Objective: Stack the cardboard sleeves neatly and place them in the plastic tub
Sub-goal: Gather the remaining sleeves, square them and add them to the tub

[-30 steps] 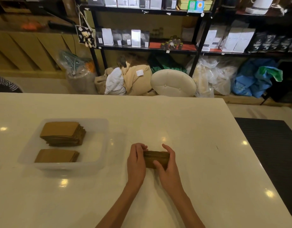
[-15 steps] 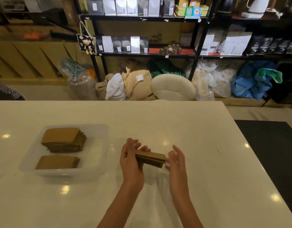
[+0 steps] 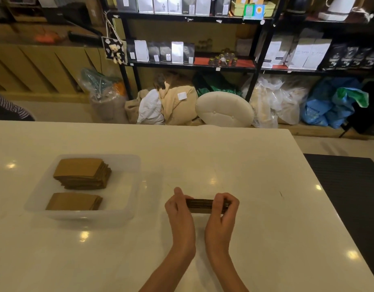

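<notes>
A small stack of brown cardboard sleeves (image 3: 201, 206) stands on its edge on the white table, held at both ends. My left hand (image 3: 179, 213) grips its left end and my right hand (image 3: 223, 214) grips its right end. To the left sits a clear plastic tub (image 3: 127, 199). Inside it lie a thick pile of sleeves (image 3: 81, 173) at the back and a thinner pile (image 3: 73, 201) at the front. The fingers hide both ends of the held stack.
The white table (image 3: 255, 175) ends at the right beside a dark floor mat (image 3: 350, 186). Beyond the far edge are shelves (image 3: 190, 66) with bags and boxes, a round cream cushion (image 3: 224, 109), and a person's striped sleeve (image 3: 7, 106) at far left.
The stack went from lying between both hands, to being lifted and tilted in my left hand, to standing on edge on the table with both hands around its ends.
</notes>
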Demonstrator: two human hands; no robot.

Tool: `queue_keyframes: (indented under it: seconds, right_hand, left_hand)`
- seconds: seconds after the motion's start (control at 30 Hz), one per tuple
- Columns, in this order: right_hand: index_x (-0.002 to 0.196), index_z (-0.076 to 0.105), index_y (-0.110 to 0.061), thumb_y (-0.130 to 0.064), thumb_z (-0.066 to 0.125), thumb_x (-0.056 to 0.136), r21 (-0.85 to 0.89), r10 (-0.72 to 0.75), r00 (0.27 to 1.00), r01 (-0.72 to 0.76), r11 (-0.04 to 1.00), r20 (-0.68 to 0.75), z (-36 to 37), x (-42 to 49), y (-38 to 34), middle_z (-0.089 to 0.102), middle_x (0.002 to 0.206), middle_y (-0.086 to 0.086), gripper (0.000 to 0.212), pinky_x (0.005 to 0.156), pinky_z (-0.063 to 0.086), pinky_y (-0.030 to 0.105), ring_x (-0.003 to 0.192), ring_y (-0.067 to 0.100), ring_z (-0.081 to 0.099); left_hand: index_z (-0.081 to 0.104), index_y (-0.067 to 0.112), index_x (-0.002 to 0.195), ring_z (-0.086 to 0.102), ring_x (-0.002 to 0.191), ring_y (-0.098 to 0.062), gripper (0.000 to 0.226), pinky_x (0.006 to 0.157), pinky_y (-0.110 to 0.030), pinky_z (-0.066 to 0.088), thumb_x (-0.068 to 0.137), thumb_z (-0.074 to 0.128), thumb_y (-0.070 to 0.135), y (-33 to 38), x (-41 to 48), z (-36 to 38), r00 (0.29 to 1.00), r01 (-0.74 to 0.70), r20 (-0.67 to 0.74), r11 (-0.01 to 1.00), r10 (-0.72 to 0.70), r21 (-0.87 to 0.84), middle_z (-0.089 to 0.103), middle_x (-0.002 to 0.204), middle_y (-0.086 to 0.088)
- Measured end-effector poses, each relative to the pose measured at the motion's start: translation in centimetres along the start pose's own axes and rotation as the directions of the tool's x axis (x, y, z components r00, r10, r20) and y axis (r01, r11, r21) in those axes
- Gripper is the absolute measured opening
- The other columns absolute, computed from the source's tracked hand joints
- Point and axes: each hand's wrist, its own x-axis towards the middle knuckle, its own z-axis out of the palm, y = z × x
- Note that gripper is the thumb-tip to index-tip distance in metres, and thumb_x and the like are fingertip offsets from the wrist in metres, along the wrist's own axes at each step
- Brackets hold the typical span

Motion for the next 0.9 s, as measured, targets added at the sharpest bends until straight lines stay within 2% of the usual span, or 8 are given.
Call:
queue_keyframes:
  seconds: [0.07,0.13,0.23,0.37,0.53,0.63,0.8,0.9]
  right_hand:
    - [0.098,0.049,-0.039,-0.038,0.043,0.099,-0.089,0.011,1.000,-0.011,0.996,0.009,-0.4,0.3,1.1,0.060,0.095,-0.013,0.007,0.077,0.048,0.018,0.090,0.009,0.060]
    - [0.102,0.050,-0.042,-0.036,0.043,0.101,-0.188,0.043,0.998,-0.033,0.982,0.047,-0.7,0.4,2.6,0.061,0.104,-0.011,0.009,0.083,0.048,0.022,0.100,0.011,0.060]
    - [0.116,0.055,-0.036,-0.030,0.043,0.103,-0.200,0.060,0.995,-0.043,0.979,0.078,-1.4,0.3,3.3,0.060,0.117,-0.018,0.019,0.094,0.046,0.024,0.113,0.003,0.056]
    - [0.112,0.063,-0.028,-0.016,0.041,0.104,-0.232,-0.023,0.978,0.072,0.970,0.208,-2.4,0.3,3.4,0.062,0.113,-0.017,0.026,0.096,0.049,0.031,0.114,0.010,0.058]
    - [0.143,0.040,-0.032,-0.022,0.058,0.096,-0.267,0.030,0.887,0.106,0.958,0.460,-5.1,0.6,4.6,0.044,0.142,-0.020,0.051,0.105,0.041,0.023,0.134,0.004,0.043]
    - [0.146,0.035,-0.038,-0.009,0.057,0.096,-0.397,-0.067,0.903,0.252,0.882,0.425,-6.2,-0.2,5.4,0.042,0.144,-0.021,0.062,0.107,0.041,0.029,0.134,0.007,0.043]
    - [0.138,0.042,-0.045,-0.009,0.049,0.099,-0.500,0.018,0.957,0.135,0.855,0.290,-5.3,-1.1,4.6,0.050,0.135,-0.026,0.053,0.105,0.045,0.031,0.125,-0.001,0.049]
    - [0.124,0.049,-0.043,-0.003,0.051,0.094,-0.535,0.020,0.961,0.137,0.833,0.276,-4.6,-0.5,3.7,0.058,0.122,-0.020,0.050,0.100,0.048,0.041,0.115,0.004,0.054]
  left_hand:
    - [0.062,0.021,0.088,0.053,0.097,-0.003,0.034,0.084,-0.019,0.037,0.105,0.037,0.035,-1.8,1.1,-1.0,0.970,-0.241,0.035,0.940,0.239,0.242,0.057,0.099,0.008]
    - [0.063,0.030,0.095,0.050,0.103,0.001,0.029,0.091,-0.016,0.036,0.105,0.036,0.029,-3.3,2.2,-1.8,0.936,-0.349,0.097,0.858,0.338,0.376,0.059,0.102,0.017]
    - [0.061,0.024,0.107,0.059,0.101,0.000,0.023,0.086,-0.013,0.046,0.105,0.039,0.021,-3.8,2.0,-1.9,0.935,-0.348,0.180,0.892,0.306,0.288,0.065,0.103,0.013]
    - [0.060,0.017,0.088,0.061,0.080,-0.010,0.029,0.069,-0.012,0.046,0.103,0.036,0.019,-3.8,1.9,-2.0,0.917,-0.384,0.225,0.883,0.329,0.272,0.064,0.084,0.000]
    - [0.057,0.014,0.085,0.057,0.073,-0.014,0.031,0.065,-0.014,0.044,0.105,0.035,0.009,-3.9,3.2,-2.1,0.916,-0.377,0.256,0.881,0.309,0.286,0.061,0.079,-0.004]
    - [0.057,0.013,0.081,0.055,0.072,-0.015,0.032,0.064,-0.013,0.041,0.104,0.036,0.004,-4.0,3.3,-2.3,0.906,-0.393,0.288,0.869,0.310,0.302,0.060,0.077,-0.002]
    - [0.056,0.012,0.079,0.052,0.069,-0.010,0.032,0.064,-0.015,0.040,0.104,0.038,0.004,-4.0,3.4,-2.8,0.880,-0.414,0.358,0.872,0.311,0.261,0.056,0.076,0.002]
    - [0.060,0.018,0.096,0.058,0.084,-0.005,0.020,0.073,-0.013,0.044,0.104,0.043,0.013,-3.4,3.7,-3.2,0.851,-0.401,0.455,0.885,0.264,0.237,0.060,0.088,0.010]
